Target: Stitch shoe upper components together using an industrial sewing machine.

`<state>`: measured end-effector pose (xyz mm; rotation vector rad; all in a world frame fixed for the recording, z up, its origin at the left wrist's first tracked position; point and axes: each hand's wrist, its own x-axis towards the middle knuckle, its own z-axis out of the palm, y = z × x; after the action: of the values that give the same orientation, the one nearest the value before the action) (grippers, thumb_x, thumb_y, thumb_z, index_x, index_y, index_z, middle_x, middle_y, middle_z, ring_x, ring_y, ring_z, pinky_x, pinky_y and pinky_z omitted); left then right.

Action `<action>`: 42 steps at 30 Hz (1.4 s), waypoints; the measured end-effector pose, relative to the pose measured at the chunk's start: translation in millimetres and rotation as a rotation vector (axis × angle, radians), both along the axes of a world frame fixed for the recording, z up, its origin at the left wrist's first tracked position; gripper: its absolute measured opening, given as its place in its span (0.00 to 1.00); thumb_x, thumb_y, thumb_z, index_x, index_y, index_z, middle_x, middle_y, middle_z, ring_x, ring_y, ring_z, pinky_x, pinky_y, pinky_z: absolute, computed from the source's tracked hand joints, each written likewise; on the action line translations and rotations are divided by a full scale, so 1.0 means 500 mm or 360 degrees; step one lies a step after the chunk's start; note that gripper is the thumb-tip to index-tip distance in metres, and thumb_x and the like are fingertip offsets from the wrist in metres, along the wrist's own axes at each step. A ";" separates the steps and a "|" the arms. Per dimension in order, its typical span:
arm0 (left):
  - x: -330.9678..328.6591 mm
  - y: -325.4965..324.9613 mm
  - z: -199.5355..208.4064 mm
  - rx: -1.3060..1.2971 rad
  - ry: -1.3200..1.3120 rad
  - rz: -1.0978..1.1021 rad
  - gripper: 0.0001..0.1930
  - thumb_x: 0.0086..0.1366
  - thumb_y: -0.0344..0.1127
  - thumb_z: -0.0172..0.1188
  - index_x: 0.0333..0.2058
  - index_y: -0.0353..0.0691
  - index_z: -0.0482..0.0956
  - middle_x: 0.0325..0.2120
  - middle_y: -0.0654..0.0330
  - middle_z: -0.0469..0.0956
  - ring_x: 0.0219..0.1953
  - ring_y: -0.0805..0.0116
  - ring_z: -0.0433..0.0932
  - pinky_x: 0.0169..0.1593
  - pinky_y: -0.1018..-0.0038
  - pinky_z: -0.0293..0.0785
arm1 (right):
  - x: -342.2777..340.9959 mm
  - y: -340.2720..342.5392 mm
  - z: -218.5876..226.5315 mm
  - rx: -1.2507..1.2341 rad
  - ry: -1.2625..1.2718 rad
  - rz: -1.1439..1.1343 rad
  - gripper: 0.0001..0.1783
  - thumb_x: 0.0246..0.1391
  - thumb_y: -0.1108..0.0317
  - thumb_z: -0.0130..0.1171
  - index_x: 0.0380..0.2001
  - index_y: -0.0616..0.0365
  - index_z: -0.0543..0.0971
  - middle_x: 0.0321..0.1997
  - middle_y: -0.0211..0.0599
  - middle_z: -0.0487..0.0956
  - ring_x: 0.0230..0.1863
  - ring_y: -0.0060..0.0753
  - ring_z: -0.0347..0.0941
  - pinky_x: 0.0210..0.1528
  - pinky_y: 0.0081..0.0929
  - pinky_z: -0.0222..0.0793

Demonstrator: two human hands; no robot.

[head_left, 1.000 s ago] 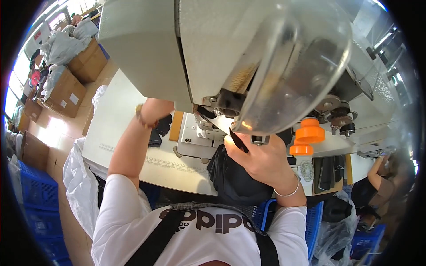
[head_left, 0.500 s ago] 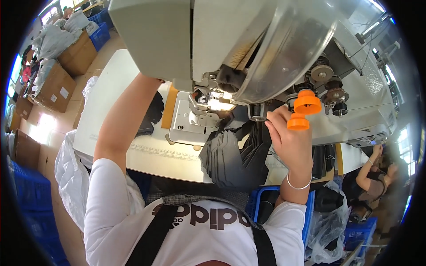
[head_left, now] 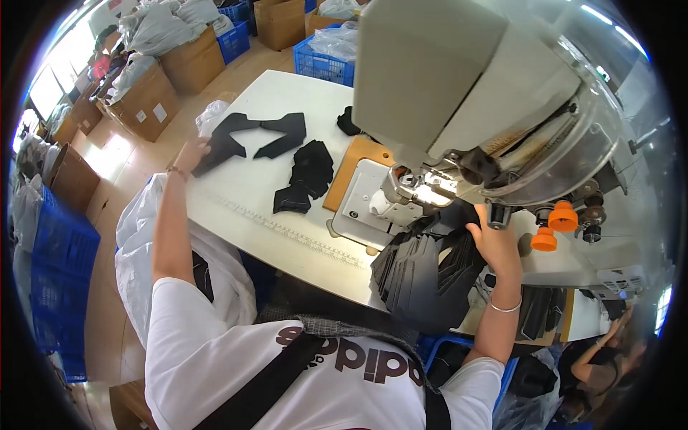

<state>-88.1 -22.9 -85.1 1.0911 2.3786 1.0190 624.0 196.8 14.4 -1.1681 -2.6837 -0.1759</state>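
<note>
At the table's left edge my left hand (head_left: pixel 192 155) has its fingers closed on the end of a black cut-out panel (head_left: pixel 221 147), angular in shape and lying flat. A similar piece (head_left: pixel 284 136) joins it at the far side. My right hand (head_left: pixel 497 242) is beside the sewing machine's head, thumb and fingers closed at the far right edge of a fanned stack of black panels (head_left: pixel 419 276). Part of those fingers is hidden by the machine. The lit presser foot area (head_left: pixel 430 190) of the sewing machine (head_left: pixel 430 72) stands just beyond the stack.
Small black pieces (head_left: pixel 308 175) lie on the white table (head_left: pixel 269 204) beside a wooden board (head_left: pixel 351 172). A printed ruler strip runs near its front edge. Orange knobs (head_left: pixel 562 216) jut out by my right hand. Cartons (head_left: pixel 143 104) and blue crates (head_left: pixel 61 258) stand left; another person (head_left: pixel 598 365) sits right.
My left hand has come out from behind the machine and moved left to the table's edge, onto the black panel. My view has swung left; my right hand stays by the stack.
</note>
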 end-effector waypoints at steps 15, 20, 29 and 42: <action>0.522 0.077 0.090 0.0172 0.0761 -0.1057 0.09 0.56 0.36 0.68 0.33 0.38 0.83 0.34 0.58 0.79 0.43 0.56 0.78 0.48 0.62 0.75 | -0.003 -0.125 0.103 0.0334 0.0061 0.0122 0.35 0.49 0.77 0.66 0.62 0.48 0.71 0.60 0.41 0.73 0.45 0.52 0.76 0.46 0.44 0.72; 0.525 0.080 0.071 0.0003 0.0973 -0.1122 0.09 0.58 0.39 0.67 0.33 0.41 0.83 0.34 0.59 0.78 0.41 0.59 0.79 0.46 0.64 0.77 | 0.007 -0.207 0.129 0.0243 0.0220 -0.0028 0.37 0.42 0.83 0.62 0.60 0.53 0.72 0.57 0.46 0.73 0.55 0.57 0.71 0.54 0.46 0.70; 0.573 0.064 0.060 -0.0120 0.1590 -0.1119 0.02 0.56 0.29 0.60 0.29 0.40 0.77 0.29 0.57 0.77 0.35 0.59 0.81 0.40 0.67 0.78 | 0.016 -0.259 0.152 0.0245 0.0344 0.0048 0.37 0.29 0.82 0.58 0.52 0.54 0.76 0.51 0.50 0.74 0.49 0.60 0.75 0.42 0.46 0.75; 0.550 0.104 0.090 0.0060 0.0988 -0.0832 0.04 0.62 0.30 0.58 0.30 0.40 0.80 0.26 0.55 0.80 0.32 0.53 0.81 0.37 0.59 0.75 | -0.093 -0.247 0.190 0.0324 0.0392 0.0759 0.32 0.31 0.81 0.58 0.49 0.59 0.81 0.50 0.49 0.77 0.49 0.51 0.78 0.49 0.41 0.77</action>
<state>187.0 29.3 -40.1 2.1433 2.2643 0.5914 577.3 73.4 109.2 -0.4394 -2.5606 -0.2050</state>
